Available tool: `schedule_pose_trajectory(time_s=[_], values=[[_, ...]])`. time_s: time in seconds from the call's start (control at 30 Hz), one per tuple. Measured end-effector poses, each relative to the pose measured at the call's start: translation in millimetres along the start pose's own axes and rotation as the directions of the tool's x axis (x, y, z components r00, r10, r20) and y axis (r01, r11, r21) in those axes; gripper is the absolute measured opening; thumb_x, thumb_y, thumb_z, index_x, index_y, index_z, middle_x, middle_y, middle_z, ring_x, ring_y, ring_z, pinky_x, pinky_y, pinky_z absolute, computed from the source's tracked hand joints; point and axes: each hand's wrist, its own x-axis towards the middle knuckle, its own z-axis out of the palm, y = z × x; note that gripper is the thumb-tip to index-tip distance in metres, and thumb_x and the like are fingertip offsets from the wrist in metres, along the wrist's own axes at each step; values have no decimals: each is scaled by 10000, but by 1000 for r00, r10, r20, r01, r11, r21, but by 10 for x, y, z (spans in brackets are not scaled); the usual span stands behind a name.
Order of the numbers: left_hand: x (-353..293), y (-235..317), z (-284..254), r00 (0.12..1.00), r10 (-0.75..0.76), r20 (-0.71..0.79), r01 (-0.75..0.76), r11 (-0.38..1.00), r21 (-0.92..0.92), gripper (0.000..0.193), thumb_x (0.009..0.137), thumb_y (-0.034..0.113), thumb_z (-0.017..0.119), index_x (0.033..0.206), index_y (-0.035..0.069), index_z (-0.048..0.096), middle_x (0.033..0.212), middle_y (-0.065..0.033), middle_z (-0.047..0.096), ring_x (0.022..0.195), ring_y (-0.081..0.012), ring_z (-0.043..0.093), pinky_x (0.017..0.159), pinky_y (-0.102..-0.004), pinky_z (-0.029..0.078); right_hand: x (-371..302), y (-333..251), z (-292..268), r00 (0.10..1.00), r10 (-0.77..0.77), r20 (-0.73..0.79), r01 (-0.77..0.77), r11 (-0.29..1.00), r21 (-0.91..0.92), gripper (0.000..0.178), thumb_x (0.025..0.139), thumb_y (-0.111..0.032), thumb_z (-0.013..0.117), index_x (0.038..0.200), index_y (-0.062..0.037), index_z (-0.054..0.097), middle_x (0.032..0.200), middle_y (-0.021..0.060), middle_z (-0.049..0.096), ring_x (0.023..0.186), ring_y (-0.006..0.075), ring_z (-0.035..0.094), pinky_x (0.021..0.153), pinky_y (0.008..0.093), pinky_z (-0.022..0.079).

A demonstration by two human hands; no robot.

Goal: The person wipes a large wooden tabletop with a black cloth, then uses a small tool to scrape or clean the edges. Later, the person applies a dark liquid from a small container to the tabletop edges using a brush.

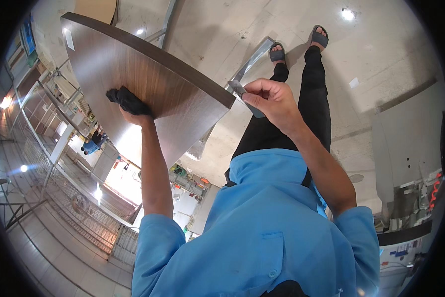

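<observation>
A dark brown wood-grain panel [178, 109] with a thick edge fills the upper left, a small white label [69, 39] near its far corner. My left hand [135, 117] is closed on a crumpled black cloth [129, 101], which lies against the panel's broad face. Close to the panel's near right corner, my right hand [274, 99] pinches a flat grey blade-like tool [237, 89] between thumb and fingers. A dark part of that tool shows below the hand. Whether its tip touches the panel's edge, I cannot tell.
Metal frame bars [252, 59] stand on the pale floor [376, 64] beyond the panel. A grey board [406, 133] is at the right, with a red coiled hose [434, 190] beside it. A person in blue [91, 146] is far off at the left.
</observation>
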Motion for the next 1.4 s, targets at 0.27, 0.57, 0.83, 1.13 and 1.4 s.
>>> schedule_pose_trajectory(time_s=[0.27, 0.57, 0.83, 1.13, 1.4], values=[[22, -317, 127, 996, 63, -59, -81, 926, -369, 412, 1040, 243, 500, 1328, -19, 636, 1202, -131, 709, 1017, -229, 703, 942, -344, 562, 64, 138, 44, 999, -38, -11, 36, 993, -109, 113, 940, -29, 769, 1043, 17, 756, 881, 12, 734, 777, 29, 632, 680, 195, 489], [2, -485, 146, 985, 134, -112, -163, 936, -313, 432, 1007, 298, 634, 1308, -13, 628, 1194, -116, 703, 1065, -238, 665, 1000, -379, 493, -58, -43, -3, 1000, -6, 1, 7, 987, -159, 85, 957, -1, 737, 1040, 1, 753, 892, 0, 725, 802, 33, 632, 708, 193, 498], [17, -464, 150, 986, 121, -112, -155, 917, -368, 416, 999, 311, 667, 1283, 7, 639, 1151, -85, 703, 1013, -198, 664, 955, -360, 509, 125, 154, 22, 988, 19, -150, -65, 949, -308, 47, 965, -1, 725, 1011, 6, 730, 835, -22, 674, 758, 29, 582, 662, 209, 463], [-14, -350, 82, 996, 85, -33, -91, 944, -316, 462, 1027, 301, 624, 1353, -27, 614, 1256, -149, 694, 1102, -259, 669, 1058, -389, 480, -222, -25, 80, 978, -195, -76, 138, 875, -465, 99, 919, 12, 739, 1015, -7, 727, 903, 44, 696, 726, 69, 614, 646, 235, 484], [-23, -175, -17, 997, 72, 10, -64, 939, -339, 477, 1032, 337, 623, 1342, -25, 616, 1260, -132, 679, 1096, -247, 662, 1042, -384, 485, -182, 111, -79, 981, -180, -73, 152, 945, -288, 101, 922, 19, 720, 1001, 1, 661, 874, 99, 712, 772, 147, 693, 712, 289, 541]])
